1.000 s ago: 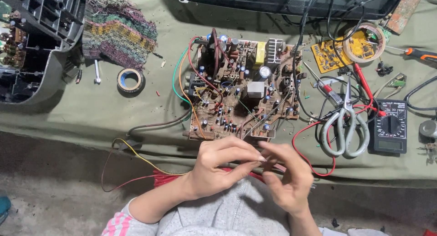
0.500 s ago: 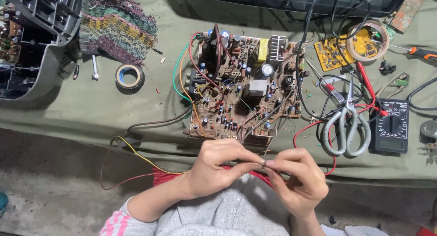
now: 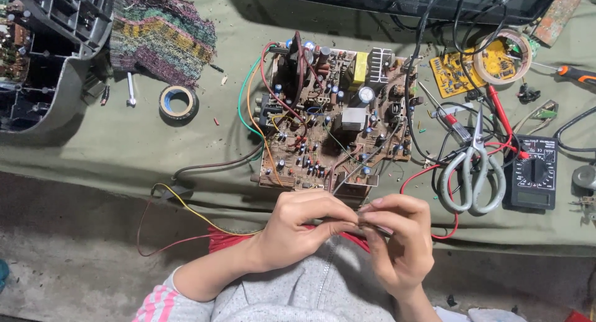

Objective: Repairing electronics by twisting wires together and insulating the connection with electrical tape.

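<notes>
A green cloth [image 3: 112, 148] is covering the worktable and keeping the loose parts together on one soft surface. At the far left a grey plastic casing [image 3: 56, 55] is lying open side up, and beside it a woven rag [image 3: 164, 40] is sitting bunched, with a roll of tape [image 3: 178, 102] just in front of it. In the middle a brown circuit board [image 3: 332, 117] is lying flat with its parts facing up — placed directly ahead of the person, so it is staying within easy reach of both hands. To its right a pair of grey-handled scissors [image 3: 475, 170] is resting closed over a tangle of red and black leads, and a black meter [image 3: 532, 172] is sitting just beyond them; a small yellow board [image 3: 456, 74] and an orange-handled screwdriver [image 3: 574, 74] are lying farther back. The left hand [image 3: 304, 226] and the right hand [image 3: 400, 238] are meeting at the near edge of the table, fingertips pressed together on a thin wire [image 3: 351, 179] that is running down from the board. Both hands are pinching it where they touch, apparently to steady the fine end — whether they are twisting it cannot be told.
</notes>
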